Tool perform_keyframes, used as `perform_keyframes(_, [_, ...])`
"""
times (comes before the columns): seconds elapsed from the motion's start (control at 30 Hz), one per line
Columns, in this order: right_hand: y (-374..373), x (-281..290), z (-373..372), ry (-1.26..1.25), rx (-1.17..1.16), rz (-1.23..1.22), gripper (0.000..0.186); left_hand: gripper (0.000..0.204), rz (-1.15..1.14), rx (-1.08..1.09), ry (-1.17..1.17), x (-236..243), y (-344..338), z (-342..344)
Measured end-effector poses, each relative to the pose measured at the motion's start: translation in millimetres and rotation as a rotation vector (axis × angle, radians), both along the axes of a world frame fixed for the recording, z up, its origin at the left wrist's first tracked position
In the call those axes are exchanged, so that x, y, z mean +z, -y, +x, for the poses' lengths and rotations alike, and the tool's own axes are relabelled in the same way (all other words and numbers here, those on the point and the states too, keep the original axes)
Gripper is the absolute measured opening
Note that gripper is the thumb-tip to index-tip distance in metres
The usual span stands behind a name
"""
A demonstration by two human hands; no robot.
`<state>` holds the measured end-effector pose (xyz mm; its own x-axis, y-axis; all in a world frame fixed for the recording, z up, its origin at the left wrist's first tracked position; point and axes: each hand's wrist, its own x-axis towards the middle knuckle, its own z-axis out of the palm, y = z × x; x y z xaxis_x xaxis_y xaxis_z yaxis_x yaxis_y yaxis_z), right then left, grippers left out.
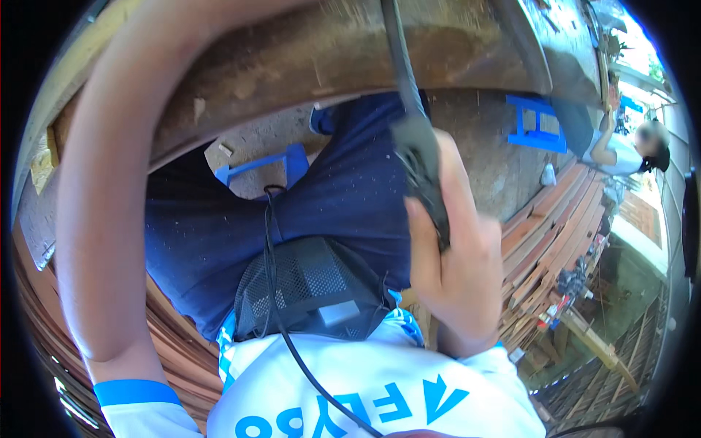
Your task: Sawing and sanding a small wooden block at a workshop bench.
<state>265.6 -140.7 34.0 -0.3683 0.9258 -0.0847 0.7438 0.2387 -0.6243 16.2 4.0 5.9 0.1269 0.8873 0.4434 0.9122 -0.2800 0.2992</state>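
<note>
My right hand [465,259] is closed around the dark, wrapped-looking handle of a long narrow tool [419,164]. From the handle, a slim greyish shaft runs up past the edge of a thick brown wooden piece [321,55] and leaves the picture at the top. Whether the tool is a file or something else cannot be made out. My left forearm [102,219] rises along the left side and bends across the top over the wood. The left hand itself lies outside the picture.
Under my legs stands a blue stool [296,166]; another blue stool [537,124] is at the right. Reddish boards [551,226] are stacked on the right, with more wood at the left. A black mesh pouch [314,281] and cable rest at my waist. Another person [621,150] is at far right.
</note>
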Motion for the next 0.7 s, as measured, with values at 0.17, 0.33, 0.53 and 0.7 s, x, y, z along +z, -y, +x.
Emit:
perform_keyframes(0.17, [-4.2,7.9,-19.9,-0.013,-0.032,-0.130,0.058,0.030,0.005,-0.004,0.023,-7.7,-9.5,-4.4])
perform_keyframes(0.33, [-2.0,-5.3,11.9,0.001,-0.059,0.033,0.048,0.029,-0.013,-0.034,0.006,10.1,8.2,10.6])
perform_keyframes(0.53, [-37.5,-34.2,-33.2,0.064,-0.149,0.263,0.032,0.028,-0.045,-0.051,0.059,8.2,7.5,4.1])
perform_keyframes(0.7, [-70.8,-15.9,-64.2,0.277,-0.067,0.305,0.019,0.029,-0.072,-0.045,0.094,12.9,10.9,5.4])
